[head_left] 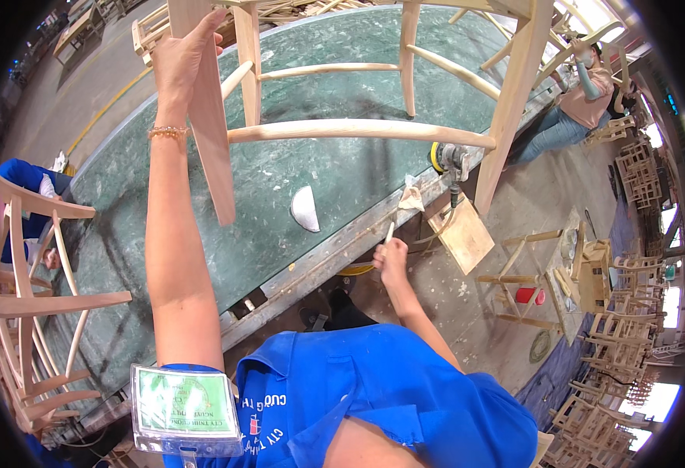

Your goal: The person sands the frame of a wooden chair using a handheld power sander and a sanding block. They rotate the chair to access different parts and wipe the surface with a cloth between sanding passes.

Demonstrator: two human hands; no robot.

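Observation:
My left hand (186, 66) is closed round a flat leg of a pale wooden chair frame (362, 130), which stands tilted over the green worktable (268, 175). Its rungs and other legs stretch to the right, and its top runs out of view. Close to my body, by the table's near edge, my right hand (391, 261) pinches a thin whitish stick (390, 232); its exact kind is unclear. A disc sander (453, 161) with a yellow pad lies at the edge, behind the frame's near right leg. A folded white half-disc (305, 209) rests on the tabletop.
A crumpled pale scrap (412, 198) sits on the metal edge, above a wooden board (467, 234). Another chair frame (26, 300) stands at left, beside a blue-sleeved person. At right, a co-worker (580, 101) handles chair parts, near stacked frames (615, 366) and a red container (529, 296).

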